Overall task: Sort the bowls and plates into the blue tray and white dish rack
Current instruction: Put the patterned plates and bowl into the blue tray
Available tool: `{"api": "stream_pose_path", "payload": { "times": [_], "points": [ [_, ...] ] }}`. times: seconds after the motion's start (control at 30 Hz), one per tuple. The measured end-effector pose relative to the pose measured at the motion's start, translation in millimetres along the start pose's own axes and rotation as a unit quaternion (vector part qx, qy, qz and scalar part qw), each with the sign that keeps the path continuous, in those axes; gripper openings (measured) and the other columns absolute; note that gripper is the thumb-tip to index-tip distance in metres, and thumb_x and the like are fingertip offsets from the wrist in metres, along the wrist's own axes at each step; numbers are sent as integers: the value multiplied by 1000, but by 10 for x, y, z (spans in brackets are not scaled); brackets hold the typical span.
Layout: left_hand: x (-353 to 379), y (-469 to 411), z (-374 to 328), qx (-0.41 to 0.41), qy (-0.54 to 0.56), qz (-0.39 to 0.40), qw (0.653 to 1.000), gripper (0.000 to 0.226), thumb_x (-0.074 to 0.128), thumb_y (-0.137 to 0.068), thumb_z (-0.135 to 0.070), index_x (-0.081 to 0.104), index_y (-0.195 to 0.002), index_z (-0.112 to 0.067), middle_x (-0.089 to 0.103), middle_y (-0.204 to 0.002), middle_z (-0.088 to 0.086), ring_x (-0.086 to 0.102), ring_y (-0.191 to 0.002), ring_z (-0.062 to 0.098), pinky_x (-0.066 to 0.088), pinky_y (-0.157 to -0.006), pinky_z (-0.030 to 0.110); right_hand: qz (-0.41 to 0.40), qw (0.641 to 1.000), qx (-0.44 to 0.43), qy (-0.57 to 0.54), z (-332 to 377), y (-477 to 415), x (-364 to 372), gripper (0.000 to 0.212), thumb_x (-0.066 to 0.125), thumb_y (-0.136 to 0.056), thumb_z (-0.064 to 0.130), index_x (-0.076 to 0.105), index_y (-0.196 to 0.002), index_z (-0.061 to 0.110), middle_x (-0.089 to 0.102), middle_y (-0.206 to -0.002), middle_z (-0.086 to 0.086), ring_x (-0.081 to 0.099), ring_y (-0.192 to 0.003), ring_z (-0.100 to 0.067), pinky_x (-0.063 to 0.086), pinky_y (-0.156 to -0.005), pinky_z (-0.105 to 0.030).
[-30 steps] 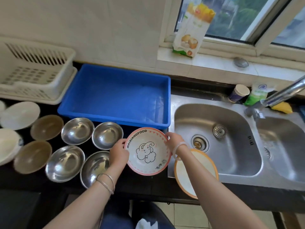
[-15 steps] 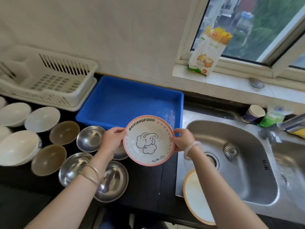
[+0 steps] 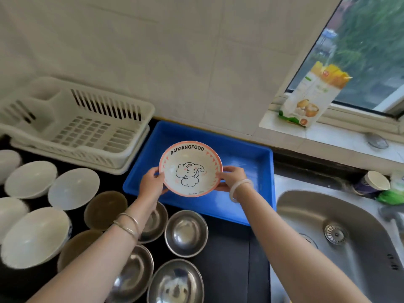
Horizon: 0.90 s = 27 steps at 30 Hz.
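Lifted from above the table's front edge, the pink-rimmed bowl [image 3: 190, 169] now hangs over the blue tray [image 3: 244, 154], left hand [image 3: 150, 182] grasping its 9 o'clock rim, right hand [image 3: 229, 178] its 3 o'clock rim.

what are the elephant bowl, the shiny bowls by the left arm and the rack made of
Elephant bowl: looks like glazed ceramic or melamine, smooth with a soft sheen and printed art; which one is unclear. It is held by the left hand and right hand.
Shiny bowls: likely stainless steel, with mirror-like reflections and a grey metallic shine.
Rack: white plastic, matte, with moulded slats and grid.
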State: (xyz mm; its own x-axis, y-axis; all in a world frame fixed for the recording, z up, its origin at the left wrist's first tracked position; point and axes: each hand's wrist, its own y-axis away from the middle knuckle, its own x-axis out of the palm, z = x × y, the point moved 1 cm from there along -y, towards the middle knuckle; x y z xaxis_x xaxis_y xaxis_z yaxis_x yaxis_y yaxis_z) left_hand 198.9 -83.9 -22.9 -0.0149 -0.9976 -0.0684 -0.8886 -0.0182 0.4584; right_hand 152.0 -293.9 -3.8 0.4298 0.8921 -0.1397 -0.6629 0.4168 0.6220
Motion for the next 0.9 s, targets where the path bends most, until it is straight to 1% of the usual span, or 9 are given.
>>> {"api": "stream_pose_path", "payload": {
  "times": [0.1, 0.17, 0.27, 0.37, 0.5, 0.6, 0.73, 0.83, 0.9],
  "points": [
    [-73, -329, 33, -35, -8, 15, 999, 23, 45, -94, -12, 54, -116, -11, 57, -118, 12, 59, -99, 28, 52, -64, 32, -15, 1000, 10, -11, -22, -233, 228, 28, 57, -86, -2, 57, -114, 2, 64, -81, -17, 66, -46, -22, 54, -40, -27],
    [-99, -508, 62, -51, -20, 18, 998, 28, 43, -95, -11, 51, -122, -10, 55, -124, 15, 57, -104, 29, 52, -67, 35, -23, 999, 15, -21, -71, -356, 349, 27, 56, -88, 0, 57, -115, 2, 63, -78, -14, 64, -42, -19, 51, -39, -24],
    [-109, -700, 97, -61, -29, 21, 997, 27, 41, -95, -9, 51, -120, -10, 54, -125, 15, 55, -99, 26, 51, -64, 33, -36, 998, 30, -42, -147, -499, 475, 22, 57, -88, 2, 58, -110, 6, 64, -78, -12, 66, -50, -21, 52, -39, -25],
    [-119, -819, 132, -72, -30, 26, 997, 29, 40, -95, -9, 51, -122, -10, 54, -126, 16, 55, -105, 29, 50, -63, 32, -47, 997, 40, -45, -188, -577, 553, 16, 58, -89, 6, 57, -102, 14, 66, -78, -11, 67, -52, -21, 54, -41, -26],
    [-136, -902, 156, -75, -28, 28, 996, 25, 38, -96, -7, 53, -114, -14, 55, -122, 14, 54, -98, 24, 50, -65, 33, -52, 997, 39, -41, -245, -646, 620, 21, 58, -88, 5, 57, -107, 13, 66, -81, -14, 67, -57, -25, 56, -44, -28],
    [-160, -936, 180, -75, -22, 29, 997, 31, 39, -96, -8, 50, -125, -10, 53, -126, 13, 53, -102, 24, 51, -72, 35, -52, 997, 30, -52, -280, -675, 655, 23, 58, -89, 6, 58, -111, 12, 66, -82, -14, 67, -62, -26, 56, -46, -29],
    [-183, -939, 172, -90, 15, 41, 995, 32, 41, -96, -8, 50, -127, -9, 55, -124, 12, 54, -101, 24, 51, -71, 34, -32, 995, 26, -88, -278, -665, 670, 26, 57, -91, 9, 56, -117, 11, 66, -94, -14, 67, -61, -23, 56, -47, -25],
    [-206, -895, 167, -153, 89, 74, 982, 35, 41, -95, -4, 47, -129, -10, 56, -117, 14, 57, -95, 29, 50, -74, 43, 16, 988, 47, -147, -344, -571, 656, 32, 58, -91, 11, 55, -123, 7, 67, -94, -10, 68, -69, -24, 59, -57, -25],
    [-209, -861, 177, -181, 109, 92, 973, 43, 41, -93, 2, 40, -134, -10, 54, -118, 16, 57, -97, 34, 50, -78, 48, 51, 977, 64, -195, -438, -490, 651, 36, 60, -89, 12, 54, -125, 10, 68, -95, -7, 69, -77, -26, 59, -62, -28]
  ]
}}
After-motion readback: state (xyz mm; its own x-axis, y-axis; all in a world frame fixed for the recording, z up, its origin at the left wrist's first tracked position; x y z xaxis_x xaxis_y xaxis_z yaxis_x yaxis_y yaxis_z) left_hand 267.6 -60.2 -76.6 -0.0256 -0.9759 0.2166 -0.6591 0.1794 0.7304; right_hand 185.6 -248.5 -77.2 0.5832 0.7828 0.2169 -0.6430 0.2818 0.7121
